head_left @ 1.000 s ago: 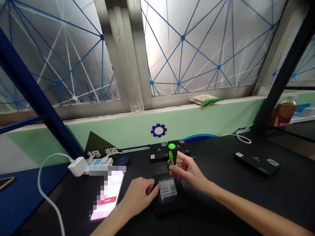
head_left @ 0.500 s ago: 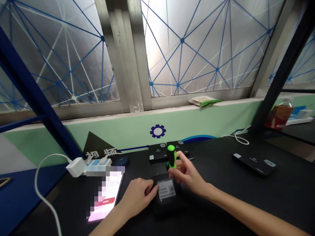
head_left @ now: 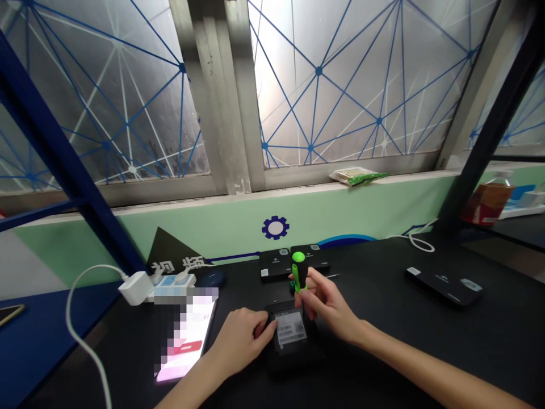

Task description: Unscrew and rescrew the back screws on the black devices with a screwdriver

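A flat black electronic device (head_left: 293, 353) with a white printed label lies on the dark table in front of me. My left hand (head_left: 247, 336) rests at its left side, fingers curled and the thumb against the label's edge, holding it down. In my right hand (head_left: 331, 302) is a black and green screwdriver (head_left: 300, 274), upright over the device's far right corner, its lower handle pinched between thumb and fingers. The screwdriver's tip is hidden behind my fingers.
Two black boxes (head_left: 273, 266) lie behind the screwdriver, and another black box (head_left: 445, 287) is at the right. To the left are a lit phone (head_left: 191, 335), a power strip (head_left: 172, 282) with a white charger (head_left: 136, 288), and a dark mouse (head_left: 213, 278). A packet (head_left: 357, 175) sits on the sill.
The screwdriver has turned in my right hand: its green stripe has gone from the right side to the left. My left hand stays on the device. The whole view has shifted slightly.
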{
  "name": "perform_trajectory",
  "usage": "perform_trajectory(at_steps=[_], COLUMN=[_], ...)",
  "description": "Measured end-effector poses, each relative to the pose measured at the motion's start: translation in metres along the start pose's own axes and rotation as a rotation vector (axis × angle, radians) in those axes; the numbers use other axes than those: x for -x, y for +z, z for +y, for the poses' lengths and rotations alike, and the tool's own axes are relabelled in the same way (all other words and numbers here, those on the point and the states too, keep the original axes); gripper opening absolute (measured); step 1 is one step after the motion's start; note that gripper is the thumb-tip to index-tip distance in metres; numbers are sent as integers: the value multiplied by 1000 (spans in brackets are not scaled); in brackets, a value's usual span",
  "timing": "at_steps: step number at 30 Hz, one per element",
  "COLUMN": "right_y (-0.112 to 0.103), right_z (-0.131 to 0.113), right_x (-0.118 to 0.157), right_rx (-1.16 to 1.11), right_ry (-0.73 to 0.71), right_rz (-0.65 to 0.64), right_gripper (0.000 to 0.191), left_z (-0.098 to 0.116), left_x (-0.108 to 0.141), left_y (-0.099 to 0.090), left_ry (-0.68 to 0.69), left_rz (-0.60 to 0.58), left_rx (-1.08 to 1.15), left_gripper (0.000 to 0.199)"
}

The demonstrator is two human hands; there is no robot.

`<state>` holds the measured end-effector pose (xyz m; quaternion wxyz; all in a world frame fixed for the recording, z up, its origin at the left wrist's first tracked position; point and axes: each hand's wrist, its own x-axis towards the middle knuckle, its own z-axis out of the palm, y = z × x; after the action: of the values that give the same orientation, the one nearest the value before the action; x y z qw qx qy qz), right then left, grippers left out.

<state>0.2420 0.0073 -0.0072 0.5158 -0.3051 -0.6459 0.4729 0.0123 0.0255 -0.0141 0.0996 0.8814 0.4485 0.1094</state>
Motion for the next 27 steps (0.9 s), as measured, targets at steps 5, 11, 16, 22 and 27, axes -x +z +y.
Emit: perform_trajectory(at_steps=[5, 11, 16, 22, 27], right_y=[3, 1, -1, 2, 0], right_z=[6, -2, -6, 2, 1], right_x=[-2, -2, 0, -2, -3], right_rx=[-71, -73, -39, -69, -81], right_ry=[52, 36, 18, 75, 69], right_rz=[115, 76, 14, 130, 98], right_gripper=[40, 29, 32, 40, 36], left_z=[0, -1, -1, -1, -1], left_x=[0, 0, 0, 0, 0], left_y=[0, 1, 1, 1, 0], left_ry=[-7, -3, 3, 2, 6], left_rz=[-3, 1, -2, 7, 1], left_rx=[-3, -7, -6, 12, 18], left_gripper=[44, 45, 45, 45, 45])
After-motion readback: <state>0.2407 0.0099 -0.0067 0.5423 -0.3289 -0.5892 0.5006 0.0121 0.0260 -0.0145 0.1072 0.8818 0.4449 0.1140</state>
